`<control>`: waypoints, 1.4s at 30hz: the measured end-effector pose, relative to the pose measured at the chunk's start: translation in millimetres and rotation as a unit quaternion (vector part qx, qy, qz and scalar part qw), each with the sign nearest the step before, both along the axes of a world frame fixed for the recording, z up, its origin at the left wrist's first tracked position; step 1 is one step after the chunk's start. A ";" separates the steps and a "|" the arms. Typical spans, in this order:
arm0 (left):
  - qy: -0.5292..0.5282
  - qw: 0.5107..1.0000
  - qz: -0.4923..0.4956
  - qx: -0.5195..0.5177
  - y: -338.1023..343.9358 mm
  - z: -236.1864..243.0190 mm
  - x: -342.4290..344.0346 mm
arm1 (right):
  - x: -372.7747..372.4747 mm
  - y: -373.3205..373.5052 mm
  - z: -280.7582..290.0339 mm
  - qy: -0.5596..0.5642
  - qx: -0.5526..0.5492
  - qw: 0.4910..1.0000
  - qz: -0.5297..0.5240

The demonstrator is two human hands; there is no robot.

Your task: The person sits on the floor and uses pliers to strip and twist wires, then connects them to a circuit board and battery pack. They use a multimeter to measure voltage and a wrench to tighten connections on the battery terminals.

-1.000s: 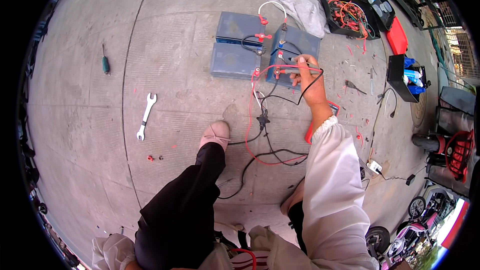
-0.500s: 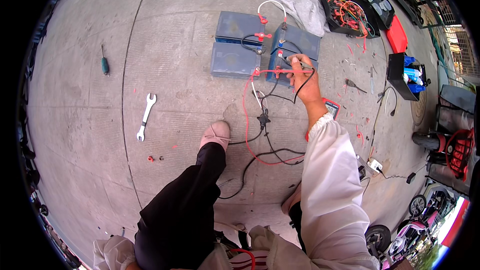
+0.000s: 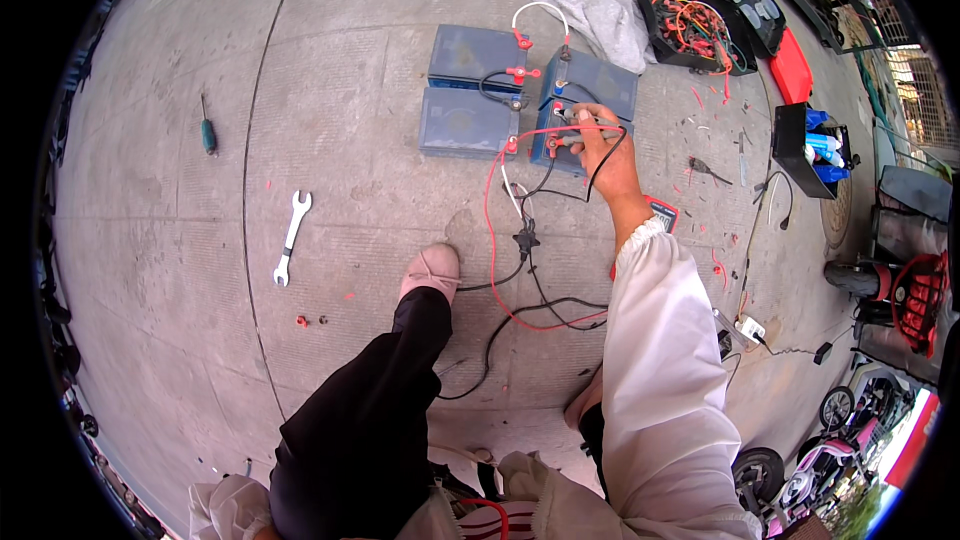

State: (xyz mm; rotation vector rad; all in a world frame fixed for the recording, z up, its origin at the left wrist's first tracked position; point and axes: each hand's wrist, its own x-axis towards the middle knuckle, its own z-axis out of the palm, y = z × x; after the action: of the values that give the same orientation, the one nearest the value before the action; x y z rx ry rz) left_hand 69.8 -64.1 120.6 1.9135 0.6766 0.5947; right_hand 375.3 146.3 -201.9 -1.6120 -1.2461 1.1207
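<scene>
The right hand [image 3: 608,154] has its grip clenched around two test probes [image 3: 572,140] at one o'clock, tips by the terminals [image 3: 553,148] of a grey battery [image 3: 572,160]; the left hand is unseen.

Right arm reaching far forward, left arm low at the side.
The right arm [image 3: 665,370] rises from the lower edge, leaning slightly left toward the top, its loose white sleeve ending in a gathered cuff [image 3: 641,243]. Beyond it the wrist [image 3: 630,212] is bare and looks nearly straight. The right hand [image 3: 611,162] is bare too, its fingers bent and drawn together in a grip. Of the left arm [image 3: 228,508], only bunched sleeve and a sliver of skin show; its hand lies outside the view.
</scene>
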 end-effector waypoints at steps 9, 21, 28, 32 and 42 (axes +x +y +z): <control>0.008 1.000 -0.006 0.002 0.1 1.3 -2.1 | -3.3 0.1 -5.3 -0.025 0.022 0.999 -0.018; -0.026 0.998 -0.049 0.029 -1.4 -2.7 4.9 | -27.8 11.1 -17.8 -0.182 0.046 0.980 -0.072; -0.012 0.999 -0.020 0.042 -6.3 -2.0 18.3 | -36.2 6.6 9.5 -0.188 0.018 0.977 -0.105; -0.005 0.999 -0.039 0.038 -4.4 -1.8 20.3 | -34.8 4.5 6.6 -0.192 0.017 0.975 -0.112; -0.005 0.998 -0.048 0.031 -2.8 -1.3 22.6 | -37.0 6.5 3.6 -0.189 0.045 0.973 -0.124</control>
State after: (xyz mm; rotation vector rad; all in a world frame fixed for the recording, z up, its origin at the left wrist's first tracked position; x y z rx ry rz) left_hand 92.4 -66.9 119.3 1.9868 0.5634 0.5697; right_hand 338.3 152.8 -198.3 -1.9087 -1.2641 0.6110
